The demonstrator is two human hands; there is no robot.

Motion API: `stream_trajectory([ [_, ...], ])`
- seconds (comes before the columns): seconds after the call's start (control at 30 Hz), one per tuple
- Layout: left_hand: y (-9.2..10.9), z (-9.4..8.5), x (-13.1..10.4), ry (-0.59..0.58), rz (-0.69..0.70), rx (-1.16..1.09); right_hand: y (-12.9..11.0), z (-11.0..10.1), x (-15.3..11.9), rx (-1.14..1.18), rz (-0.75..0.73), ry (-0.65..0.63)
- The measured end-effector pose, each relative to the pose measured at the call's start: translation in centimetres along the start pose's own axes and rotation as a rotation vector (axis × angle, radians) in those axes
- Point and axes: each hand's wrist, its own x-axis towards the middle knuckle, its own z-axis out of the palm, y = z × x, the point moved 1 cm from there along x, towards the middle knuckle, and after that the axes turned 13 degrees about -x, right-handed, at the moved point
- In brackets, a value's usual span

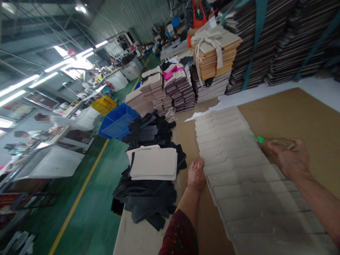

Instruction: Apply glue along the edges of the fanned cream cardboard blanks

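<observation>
A long overlapping row of pale, light-grey flat pieces (239,159) runs over brown board (292,117) on the table. At the row's left edge rests my left hand (196,174), its fingers bent and close together; whether anything is under them is hidden. My right hand (292,156) is closed around a small yellowish bottle (283,142) with a green nozzle (259,139), which points left above the row's right edge. Left of my left hand, white flat pieces (154,163) lie on a heap of black pieces (148,198).
Tied stacks of cream boards (217,53) and dark sheets (265,42) stand at the table's back. Blue (117,122) and yellow (104,105) crates are beyond the left edge. A person in an orange apron (198,23) is behind the stacks; others work at far-left benches.
</observation>
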Motion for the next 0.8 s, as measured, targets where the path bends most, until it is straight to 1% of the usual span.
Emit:
stream_trajectory([
  [0.13, 0.0, 0.1, 0.0, 0.001, 0.001, 0.008, -0.7, -0.4, -0.4, -0.008, 0.057, -0.013],
  [0.4, -0.1, 0.1, 0.0, 0.003, 0.004, 0.005, -2.6, -1.3, -1.5, -0.04, 0.013, -0.092],
  [0.8, 0.3, -0.2, 0.1, -0.001, -0.002, -0.01, -3.7, 0.2, -2.6, -0.058, -0.136, -0.169],
])
